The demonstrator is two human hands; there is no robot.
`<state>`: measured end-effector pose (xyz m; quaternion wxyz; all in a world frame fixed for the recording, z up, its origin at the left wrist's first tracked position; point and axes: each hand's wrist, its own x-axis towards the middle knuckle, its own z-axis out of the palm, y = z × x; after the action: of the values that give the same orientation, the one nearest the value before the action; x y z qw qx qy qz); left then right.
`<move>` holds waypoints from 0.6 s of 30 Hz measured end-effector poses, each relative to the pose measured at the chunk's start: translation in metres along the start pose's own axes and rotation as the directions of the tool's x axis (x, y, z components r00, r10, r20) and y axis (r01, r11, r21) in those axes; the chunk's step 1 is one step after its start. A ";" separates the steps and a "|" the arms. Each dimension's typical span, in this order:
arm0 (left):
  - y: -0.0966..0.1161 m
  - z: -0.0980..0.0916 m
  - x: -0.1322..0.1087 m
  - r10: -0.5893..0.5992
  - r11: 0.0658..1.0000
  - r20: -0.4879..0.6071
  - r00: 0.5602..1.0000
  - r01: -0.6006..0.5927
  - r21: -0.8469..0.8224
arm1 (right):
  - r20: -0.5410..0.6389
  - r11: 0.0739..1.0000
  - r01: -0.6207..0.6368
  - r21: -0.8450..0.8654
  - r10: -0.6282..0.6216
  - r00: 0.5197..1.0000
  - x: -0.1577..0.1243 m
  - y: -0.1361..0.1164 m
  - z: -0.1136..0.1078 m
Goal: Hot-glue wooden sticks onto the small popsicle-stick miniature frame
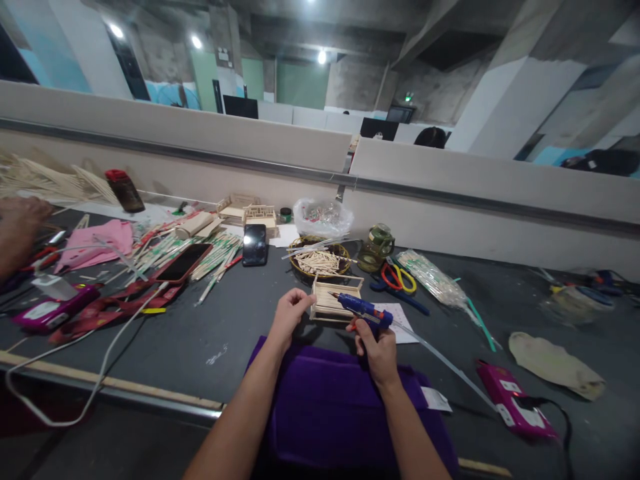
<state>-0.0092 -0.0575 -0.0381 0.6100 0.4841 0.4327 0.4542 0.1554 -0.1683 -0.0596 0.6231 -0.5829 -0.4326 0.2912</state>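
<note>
My right hand (376, 343) is wrapped round the grip of a blue hot glue gun (367, 311). A long pale glue stick (443, 360) trails from the gun's back end. The nozzle points left, over a small wooden stick model (327, 297) with a slatted bed and low rails. With closed fingers, my left hand (291, 312) grips the model's left end. A purple cloth (345, 413) lies below both hands, and part of a white printed sheet (400, 320) shows behind the gun.
A basket (295, 267) of short wooden sticks stands behind the model. Scissors (397, 277) and a glass jar (376, 247) are to its right. Phones (255, 245), bundled sticks and a white cable (103, 373) spread leftward. Another person's hand (20, 230) shows far left.
</note>
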 end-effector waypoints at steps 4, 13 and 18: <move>-0.002 0.000 0.001 -0.011 1.000 0.003 1.000 0.011 0.002 | 0.000 1.000 0.000 -0.005 0.000 1.000 0.000 0.001 0.000; -0.004 0.000 0.002 -0.041 0.999 0.027 0.999 0.040 0.028 | -0.016 1.000 -0.002 0.008 0.002 1.000 0.001 0.004 0.000; -0.006 0.000 0.004 -0.053 0.998 0.028 0.998 0.053 0.025 | -0.011 1.000 0.007 -0.004 -0.007 1.000 0.000 0.003 0.000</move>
<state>-0.0078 -0.0546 -0.0446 0.6222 0.4863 0.4419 0.4256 0.1561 -0.1680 -0.0622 0.6254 -0.5841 -0.4319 0.2849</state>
